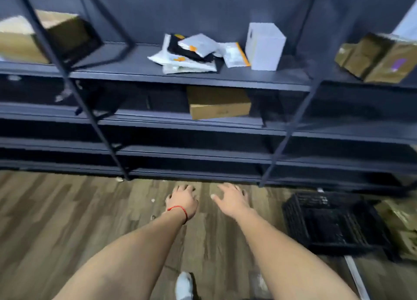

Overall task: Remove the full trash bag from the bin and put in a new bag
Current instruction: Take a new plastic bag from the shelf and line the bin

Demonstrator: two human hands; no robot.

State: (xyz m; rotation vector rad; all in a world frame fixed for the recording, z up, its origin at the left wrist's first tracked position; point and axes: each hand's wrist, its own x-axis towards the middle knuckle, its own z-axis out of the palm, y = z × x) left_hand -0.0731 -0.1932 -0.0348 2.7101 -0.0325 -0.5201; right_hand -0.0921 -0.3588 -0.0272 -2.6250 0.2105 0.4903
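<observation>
Both arms are stretched forward over the wooden floor (56, 220), in front of a dark rack (135, 65) of several shelves. The left hand (183, 199), marked by a red string (178, 209) at the wrist, is held palm down with its fingers loosely bent, and nothing is gripped in it. The right hand (232, 200) is held just beside it, apart from it, with the thumb stuck out to the left and the fingers spread; nothing is held there either. Neither hand is seen touching the rack or the floor. The bin (334, 223), black with slatted walls, is found on the floor at the near right, well apart from the right hand and below the rack's right end; its inside is dark, and whether a bag lies in it cannot be told. Crumpled brown cardboard (401, 225) is seen touching the bin's right side. On the top visible shelf a pile of grey and white mailers (194, 51) is laid, with a white box (265, 46) upright just to its right. A brown carton (45, 35) is set at the far left of that shelf, and another (379, 58) at the far right. One shelf lower, a flat carton (218, 103) is placed below the mailers. A white shoe (184, 286) is visible at the near edge, between the forearms. The whole view is blurred.
</observation>
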